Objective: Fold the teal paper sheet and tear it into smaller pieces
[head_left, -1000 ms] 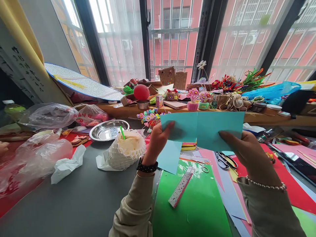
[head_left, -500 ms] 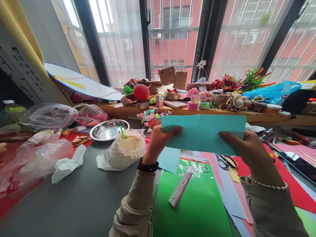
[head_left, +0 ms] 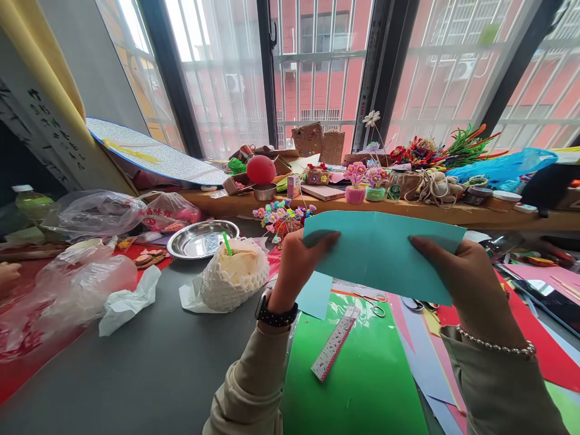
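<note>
A strip of teal paper [head_left: 376, 260] is held up above the table between both hands, slightly bowed, with a faint crease down its middle. My left hand [head_left: 299, 263] pinches its left end, thumb in front and fingers hidden behind. At the other end my right hand [head_left: 466, 278] grips in the same way. Below lies a green sheet [head_left: 357, 374] with a patterned ruler [head_left: 336, 343] on it. Orange-handled scissors [head_left: 377, 305] rest at the sheet's far edge. Black-handled scissors [head_left: 413, 304] are partly covered by the paper. A light blue piece of paper [head_left: 316, 295] lies beside my left wrist.
A coconut in white foam netting [head_left: 238, 275] with a green straw stands left of my arm, near a metal plate [head_left: 202, 238]. Plastic bags [head_left: 86, 275] and a crumpled tissue [head_left: 129, 300] lie further left. Coloured sheets [head_left: 539, 326] spread at right. Crafts line the windowsill [head_left: 226, 204].
The teal paper has shifted a little right, its right end dipping lower and its surface bowing more. Both hands have moved with it, still gripping its ends.
</note>
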A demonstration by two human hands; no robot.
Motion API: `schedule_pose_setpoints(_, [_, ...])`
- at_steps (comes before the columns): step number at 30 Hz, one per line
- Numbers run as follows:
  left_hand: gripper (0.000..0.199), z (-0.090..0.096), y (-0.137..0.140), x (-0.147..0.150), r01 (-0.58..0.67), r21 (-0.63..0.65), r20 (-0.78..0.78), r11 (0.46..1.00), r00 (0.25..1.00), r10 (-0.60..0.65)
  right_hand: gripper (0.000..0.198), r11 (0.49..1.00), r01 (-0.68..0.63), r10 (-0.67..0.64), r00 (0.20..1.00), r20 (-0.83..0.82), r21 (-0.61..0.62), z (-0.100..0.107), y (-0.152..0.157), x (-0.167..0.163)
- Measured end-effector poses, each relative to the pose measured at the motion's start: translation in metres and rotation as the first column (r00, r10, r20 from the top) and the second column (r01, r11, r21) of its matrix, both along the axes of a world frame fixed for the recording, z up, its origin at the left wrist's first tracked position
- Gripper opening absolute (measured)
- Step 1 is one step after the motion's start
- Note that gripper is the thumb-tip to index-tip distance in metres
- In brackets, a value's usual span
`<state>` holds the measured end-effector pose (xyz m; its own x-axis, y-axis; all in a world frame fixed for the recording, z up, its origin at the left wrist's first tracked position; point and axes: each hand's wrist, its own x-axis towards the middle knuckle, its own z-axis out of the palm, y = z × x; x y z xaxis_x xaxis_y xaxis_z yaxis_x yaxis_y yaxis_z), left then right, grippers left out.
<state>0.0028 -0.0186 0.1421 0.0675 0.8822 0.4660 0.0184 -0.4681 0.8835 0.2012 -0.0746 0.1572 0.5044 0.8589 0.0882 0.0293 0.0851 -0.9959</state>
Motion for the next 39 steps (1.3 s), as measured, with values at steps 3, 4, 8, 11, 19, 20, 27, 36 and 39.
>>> schedule_pose_setpoints(3, [0.02, 0.001, -0.005, 0.004, -0.043, 0.069, -0.025, 0.997, 0.999, 0.045, 0.03, 1.0, -0.008, 0.009, 1.0, -0.012, 0.025, -0.001, 0.0, 0.0])
schedule_pose_setpoints(4, [0.02, 0.002, -0.007, 0.005, -0.058, 0.09, -0.03, 0.994, 0.998, 0.061, 0.03, 0.999, -0.024, 0.025, 0.999, -0.021, 0.032, -0.002, 0.0, 0.0])
schedule_pose_setpoints(8, [0.022, 0.004, -0.011, 0.008, -0.095, 0.132, -0.054, 0.987, 0.993, 0.102, 0.027, 0.998, -0.04, 0.041, 0.999, -0.021, 0.054, -0.002, -0.001, 0.003])
schedule_pose_setpoints(11, [0.021, 0.004, -0.01, 0.008, -0.12, 0.131, -0.069, 0.984, 0.989, 0.13, 0.027, 0.996, -0.067, 0.071, 0.996, -0.055, 0.063, -0.001, -0.001, 0.006])
schedule_pose_setpoints(19, [0.021, -0.002, -0.005, 0.008, -0.034, 0.076, 0.028, 0.997, 0.999, 0.031, 0.028, 0.997, 0.005, -0.003, 1.0, -0.031, 0.078, -0.005, 0.001, 0.008])
schedule_pose_setpoints(20, [0.021, -0.002, -0.005, 0.009, -0.024, 0.065, 0.037, 0.998, 0.999, 0.021, 0.028, 0.997, -0.005, 0.008, 0.999, -0.037, 0.079, -0.005, 0.001, 0.007])
schedule_pose_setpoints(27, [0.022, -0.002, -0.004, 0.008, -0.026, -0.007, 0.047, 1.0, 0.999, 0.027, 0.027, 0.998, -0.029, 0.032, 0.998, -0.051, 0.059, 0.003, -0.004, -0.002])
schedule_pose_setpoints(36, [0.059, 0.006, 0.009, -0.023, -0.17, 0.369, -0.348, 0.914, 0.886, 0.306, 0.026, 0.998, -0.057, 0.03, 0.843, 0.537, 0.033, -0.011, 0.011, 0.009])
schedule_pose_setpoints(39, [0.047, 0.008, 0.002, -0.02, -0.025, 0.392, -0.555, 0.92, 0.791, 0.258, 0.027, 0.991, -0.134, 0.1, 0.794, 0.6, 0.013, -0.012, 0.011, 0.003])
